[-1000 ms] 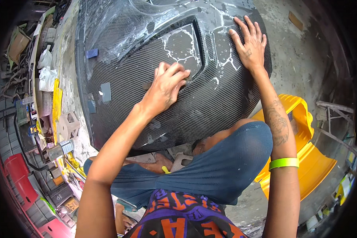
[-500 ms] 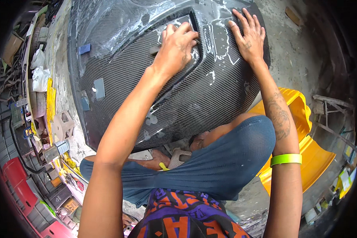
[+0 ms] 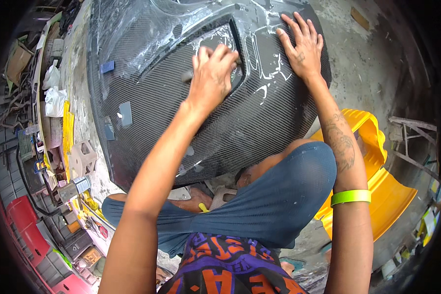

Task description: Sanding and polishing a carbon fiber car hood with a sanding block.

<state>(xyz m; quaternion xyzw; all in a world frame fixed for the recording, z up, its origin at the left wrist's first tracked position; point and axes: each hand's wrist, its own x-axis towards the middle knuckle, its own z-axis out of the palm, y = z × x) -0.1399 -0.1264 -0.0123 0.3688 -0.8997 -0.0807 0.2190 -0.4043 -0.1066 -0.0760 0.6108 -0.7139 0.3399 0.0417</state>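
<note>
A large black carbon-fibre panel [image 3: 157, 117], wet and streaked with white suds, lies in front of me. My left hand [image 3: 211, 73] is bent down into its framed recess, fingers curled and closed. A small grey pad [image 3: 186, 76] sticks out on the left side of that hand; most of it is hidden under the palm. Spread flat on the panel's right part is my right hand [image 3: 303, 49], holding nothing. Left of the recess lie a small blue block [image 3: 107, 66] and a grey-blue rectangular piece [image 3: 126, 113], with another dark piece [image 3: 109, 128] close by.
A yellow moulded part [image 3: 382, 201] stands on the floor to my right, with a metal stand [image 3: 414, 125] beyond it. Along the left are a grey plastic stool [image 3: 82, 159], a can [image 3: 76, 187], white bags [image 3: 55, 100] and red panels [image 3: 27, 228].
My left hand has shifted slightly toward me within the recess, showing more suds beyond its fingers. My right hand stays flat on the panel. The view has shifted a little.
</note>
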